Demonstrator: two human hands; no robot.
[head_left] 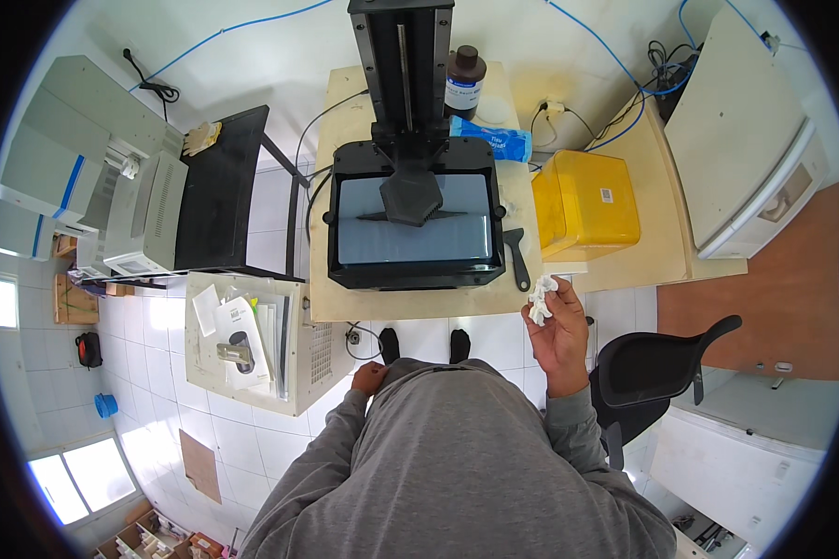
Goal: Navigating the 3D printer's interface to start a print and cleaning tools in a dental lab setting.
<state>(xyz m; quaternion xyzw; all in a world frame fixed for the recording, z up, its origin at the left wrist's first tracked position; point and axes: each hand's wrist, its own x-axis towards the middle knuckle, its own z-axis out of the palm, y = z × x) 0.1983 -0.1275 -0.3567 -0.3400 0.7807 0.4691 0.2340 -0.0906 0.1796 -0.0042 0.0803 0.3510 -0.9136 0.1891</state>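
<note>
My right hand (pixel 563 340) is raised just off the table's front right corner, its fingers closed on a crumpled white tissue (pixel 541 302). At my side hangs my left hand (pixel 369 377), curled by my waist; whether anything is in it is hidden. In front of me stands a black resin 3D printer (pixel 418 278) with a vat of grey-blue liquid (pixel 373 244). Its black build head (pixel 410 194) sits at the middle of the vat. A dark scraper (pixel 519 261) lies on the table right of the printer, close to my right hand.
Behind the printer are a dark bottle (pixel 465 70) and a blue tissue pack (pixel 494 140). A yellow container (pixel 592 200) stands at the right. A black office chair (pixel 643 373) is right of me. On the left, a low cabinet (pixel 298 382) bears papers beside a black table (pixel 219 200).
</note>
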